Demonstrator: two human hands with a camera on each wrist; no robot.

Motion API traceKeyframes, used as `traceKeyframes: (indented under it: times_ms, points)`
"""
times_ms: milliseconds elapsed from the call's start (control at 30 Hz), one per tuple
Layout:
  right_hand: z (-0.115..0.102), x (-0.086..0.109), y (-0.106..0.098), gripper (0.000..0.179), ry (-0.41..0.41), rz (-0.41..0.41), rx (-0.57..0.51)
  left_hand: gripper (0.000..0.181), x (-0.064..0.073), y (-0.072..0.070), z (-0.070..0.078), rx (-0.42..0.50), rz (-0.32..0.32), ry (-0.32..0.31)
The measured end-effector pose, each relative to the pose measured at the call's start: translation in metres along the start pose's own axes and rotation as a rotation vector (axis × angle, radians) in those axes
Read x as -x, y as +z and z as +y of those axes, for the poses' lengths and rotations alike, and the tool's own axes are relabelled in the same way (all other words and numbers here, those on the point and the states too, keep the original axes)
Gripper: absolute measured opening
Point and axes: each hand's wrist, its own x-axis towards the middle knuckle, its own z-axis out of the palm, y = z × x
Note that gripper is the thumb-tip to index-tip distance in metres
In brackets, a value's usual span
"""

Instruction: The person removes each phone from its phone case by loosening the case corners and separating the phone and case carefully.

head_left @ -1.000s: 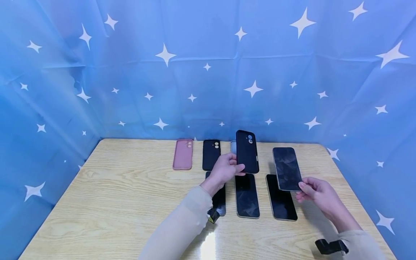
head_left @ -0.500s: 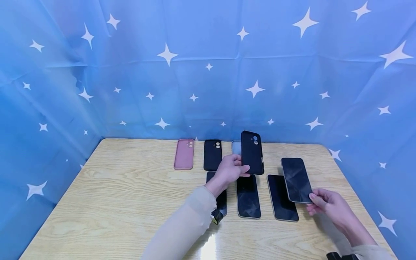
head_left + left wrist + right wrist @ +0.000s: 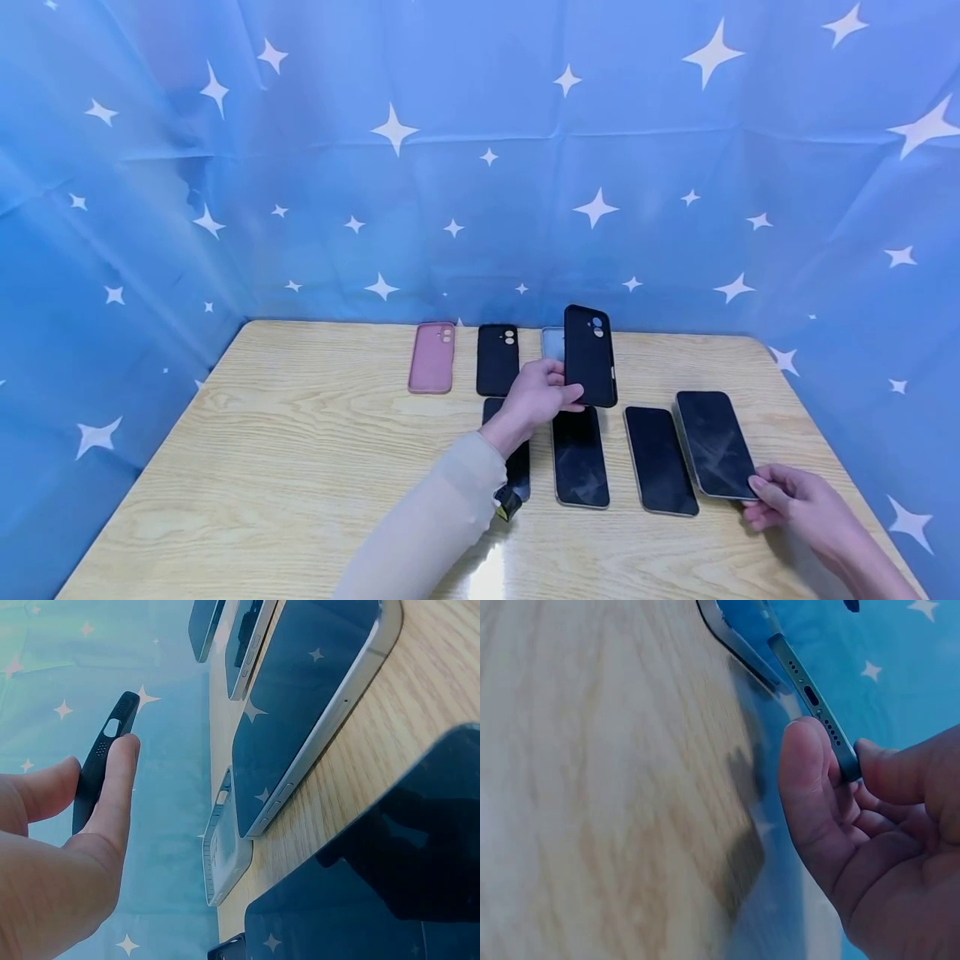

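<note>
My left hand [image 3: 536,393] pinches a black phone case [image 3: 590,354] by its lower left corner and holds it up, tilted, above the back of the table. In the left wrist view the case [image 3: 105,754] shows edge-on between thumb and fingers. Over at the right, my right hand [image 3: 798,504] pinches a smartphone [image 3: 716,446] at its bottom right corner, screen up. The right wrist view shows that phone's bottom edge with its port [image 3: 811,695]. Left of it, another smartphone [image 3: 662,462] lies flat on the table.
Two more phones lie in the same row, one in the middle [image 3: 581,467] and one partly under my left forearm. Behind them are a pink case [image 3: 431,358], a black case [image 3: 497,358] and a light blue case [image 3: 552,342], half hidden. A starry blue curtain [image 3: 450,167] hangs behind the table.
My right hand has carried its phone right and toward me, lowering it beside the row, off the phone it overlapped. The left hand with the black case has shifted slightly right.
</note>
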Motion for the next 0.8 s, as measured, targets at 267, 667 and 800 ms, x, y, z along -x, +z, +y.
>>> traceKeyframes:
  times_ms: [267,667,800]
  points:
    - [0.007,0.007,-0.008,0.024,0.045,-0.049,0.037,0.048,-0.002,0.004,0.0,-0.007,0.011,-0.017]
    - [0.013,0.01,-0.012,0.025,0.088,-0.083,0.031,0.042,-0.002,0.005,0.0,-0.014,0.013,-0.026]
    - [0.012,0.011,-0.014,0.022,0.114,-0.104,0.01,0.041,-0.001,0.005,0.001,-0.009,0.009,-0.026]
